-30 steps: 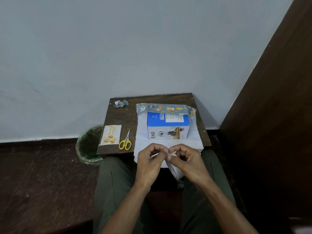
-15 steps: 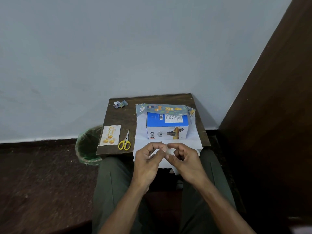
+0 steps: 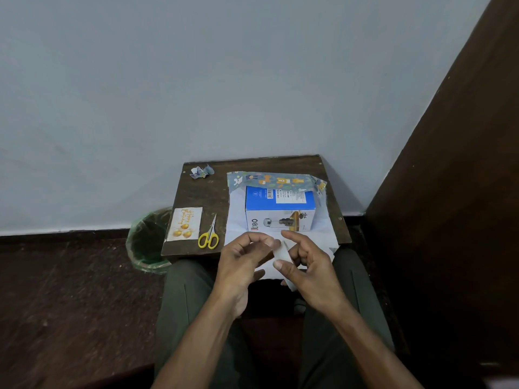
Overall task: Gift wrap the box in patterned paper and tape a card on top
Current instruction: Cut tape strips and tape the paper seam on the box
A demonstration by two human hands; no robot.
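- The box (image 3: 279, 207) is a rectangular carton, glossy blue on top and white on its near face, which carries a product picture. Its long axis runs from 9 to 3 o'clock, with the long printed face turned toward the person.
- It sits on the wrapping paper (image 3: 323, 220), a thin sheet lying white side up. The far edge, at the box's 12 o'clock, curls over to show a blue-grey cartoon animal print.
- The near edge of the paper hangs off the table (image 3: 205, 197), a small dark wooden square with a matte top.
- The left hand (image 3: 241, 265) and the right hand (image 3: 306, 265) hover at the box's 6 o'clock, above the paper's near edge, fingers curled. Between them they pinch a small translucent strip of tape (image 3: 281, 252).
- The card (image 3: 184, 224), a flat pale rectangle with gold balloons and script, lies at the box's 9 o'clock near the table's left edge.
- Yellow-handled scissors (image 3: 209, 234) lie just beside the card, metal blades pointing toward 12 o'clock.
- A crumpled paper scrap (image 3: 201, 172) rests at the table's far left corner.
- A round bin (image 3: 146, 242) lined with green plastic stands on the floor left of the table.
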